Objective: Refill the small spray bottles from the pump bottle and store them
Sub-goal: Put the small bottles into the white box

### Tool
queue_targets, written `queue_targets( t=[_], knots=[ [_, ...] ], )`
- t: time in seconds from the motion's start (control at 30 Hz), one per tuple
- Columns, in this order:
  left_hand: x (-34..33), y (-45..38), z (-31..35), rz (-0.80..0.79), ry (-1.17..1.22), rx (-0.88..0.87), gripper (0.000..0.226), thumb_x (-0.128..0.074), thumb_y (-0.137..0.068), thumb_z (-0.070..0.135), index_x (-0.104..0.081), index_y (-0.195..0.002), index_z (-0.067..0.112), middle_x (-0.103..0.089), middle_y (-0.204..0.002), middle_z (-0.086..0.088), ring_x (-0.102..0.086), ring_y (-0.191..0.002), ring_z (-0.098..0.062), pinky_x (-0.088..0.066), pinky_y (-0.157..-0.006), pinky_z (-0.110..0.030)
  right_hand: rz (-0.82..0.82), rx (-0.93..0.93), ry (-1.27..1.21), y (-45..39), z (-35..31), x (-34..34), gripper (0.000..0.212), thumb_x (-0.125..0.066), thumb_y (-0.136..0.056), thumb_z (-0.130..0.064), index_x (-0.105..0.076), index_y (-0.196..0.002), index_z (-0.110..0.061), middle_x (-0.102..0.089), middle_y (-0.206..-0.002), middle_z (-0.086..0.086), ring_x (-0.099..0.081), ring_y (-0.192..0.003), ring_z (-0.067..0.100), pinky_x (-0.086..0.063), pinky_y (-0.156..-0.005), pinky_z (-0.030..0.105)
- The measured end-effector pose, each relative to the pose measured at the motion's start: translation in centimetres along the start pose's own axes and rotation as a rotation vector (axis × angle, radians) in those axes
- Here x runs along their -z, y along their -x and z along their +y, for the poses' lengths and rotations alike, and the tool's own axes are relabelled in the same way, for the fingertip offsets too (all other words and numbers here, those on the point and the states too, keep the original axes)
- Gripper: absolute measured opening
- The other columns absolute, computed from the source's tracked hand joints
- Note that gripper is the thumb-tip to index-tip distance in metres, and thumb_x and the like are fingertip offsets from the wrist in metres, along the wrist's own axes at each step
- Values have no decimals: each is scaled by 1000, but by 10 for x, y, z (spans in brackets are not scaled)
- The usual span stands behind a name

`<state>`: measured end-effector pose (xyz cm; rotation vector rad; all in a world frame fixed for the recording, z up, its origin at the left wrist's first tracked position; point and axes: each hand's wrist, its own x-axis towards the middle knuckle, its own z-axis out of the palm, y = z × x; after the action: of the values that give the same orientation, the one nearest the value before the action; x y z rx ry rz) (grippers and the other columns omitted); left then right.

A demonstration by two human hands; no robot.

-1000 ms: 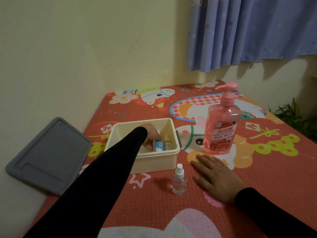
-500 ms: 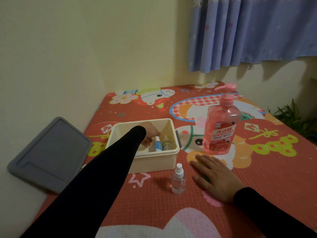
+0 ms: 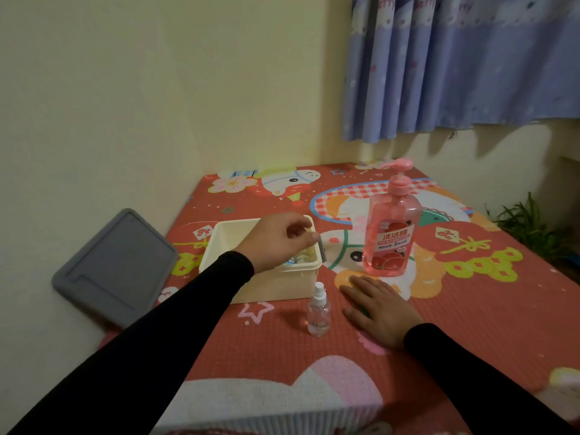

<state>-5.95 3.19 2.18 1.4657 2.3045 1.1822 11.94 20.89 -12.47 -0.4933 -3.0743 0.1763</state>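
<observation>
Hovering above the cream storage box (image 3: 219, 246), the left hand (image 3: 276, 238) has its fingers loosely curled with nothing in them, its knuckles over the box's right rim. Inside the box, just under the wrist, a sliver of a small bottle with a blue-and-white label (image 3: 291, 262) shows, with a pale one beside it – too little of either is visible to say how they stand. In front of the box, near its right front corner but apart from it, a clear small spray bottle (image 3: 318, 312) stands upright on the red cartoon-print mat (image 3: 470, 309), white nozzle on top. The right hand (image 3: 379, 306) lies flat on the mat just to the right of that bottle, fingers straight and spread, palm down, grasping nothing. Beyond its fingertips stands the pink pump bottle (image 3: 390, 237), upright, its spout pointing left – close to the box's right side, not touching it. A grey lid (image 3: 116, 268) leans against the yellow wall (image 3: 125, 105) left of the mat, and a blue curtain (image 3: 470, 64) hangs at the upper right, with a green plant (image 3: 533, 224) below it at the mat's far edge
</observation>
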Motion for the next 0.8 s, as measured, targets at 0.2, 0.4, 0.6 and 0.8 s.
queue_targets(
  t=[0.2, 0.4, 0.6, 0.8],
  knots=[
    [-18, 42, 6, -158, -113, 77, 60, -70, -72, 60, -59, -121, 28, -63, -102, 13, -59, -91, 0, -47, -80, -17, -22, 4, 10, -1, 1, -1, 62, -15, -95, -65, -11, -152, -40, -8, -163, -4, -4, -150, 15, -1, -121, 36],
    [-53, 65, -4, -243, -111, 113, 37, -74, -65, 43, -56, -93, 27, -63, -89, 9, -61, -82, -8, -54, -78, -36, -7, 10, 23, -2, 1, -3, 62, -12, -94, -65, -9, -152, -41, -9, -163, -4, -5, -150, 16, -3, -121, 37],
    [-61, 66, -15, -219, -62, 110, 20, -70, -74, 31, -56, -87, 27, -65, -91, 7, -61, -85, -10, -52, -83, -40, 3, 3, 4, -2, 3, -4, 63, -12, -93, -66, -11, -151, -42, -9, -163, -5, -6, -150, 15, -2, -120, 36],
    [-49, 55, -12, -191, -27, 71, 22, -69, -82, 32, -58, -95, 18, -66, -96, 4, -63, -90, -12, -52, -85, -40, 6, 9, 7, -2, 3, -4, 64, -11, -93, -67, -9, -151, -42, -8, -163, -5, -6, -150, 15, -1, -120, 35]
  ],
)
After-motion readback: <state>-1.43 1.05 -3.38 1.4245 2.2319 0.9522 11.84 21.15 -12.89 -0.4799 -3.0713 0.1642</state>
